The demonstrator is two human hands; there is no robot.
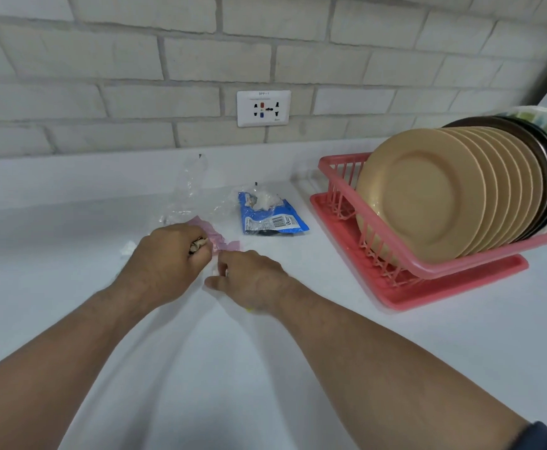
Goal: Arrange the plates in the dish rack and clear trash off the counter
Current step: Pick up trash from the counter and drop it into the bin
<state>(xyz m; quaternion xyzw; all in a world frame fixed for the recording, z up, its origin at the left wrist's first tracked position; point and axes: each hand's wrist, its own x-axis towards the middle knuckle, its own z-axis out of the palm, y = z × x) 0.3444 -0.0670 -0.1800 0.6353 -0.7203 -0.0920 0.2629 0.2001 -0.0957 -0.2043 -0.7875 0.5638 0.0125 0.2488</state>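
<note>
The white counter (54, 261) carries everything here. Far to the right of the hands stands the pink dish rack (327, 165), and the plates (421, 193) are already in it: a long row of tan ones standing on edge, with some dark ones behind them. No plate lies loose on the counter in this view, so I judge that the plate part of the task is finished, or nearly so. What is left is the trash. Just beyond the right hand (252, 280) and a little to its right lies a blue packet (272, 219) with a barcode, and some crumpled white material rests on it. Beyond the left hand (168, 254) lies a piece of clear plastic film (191, 186), not touched by either hand. The left hand is clenched around a crumpled pink wrapper (221, 240), which sticks out toward the right hand, and it seems to hold also some smaller brownish bits. The right hand has its fingers bent down near the end of the pink wrapper; I cannot tell if it holds anything, because the view is blurred there. A small white scrap (127, 248) lies just left of the left hand. So the collecting is begun, but at least three pieces remain.
</note>
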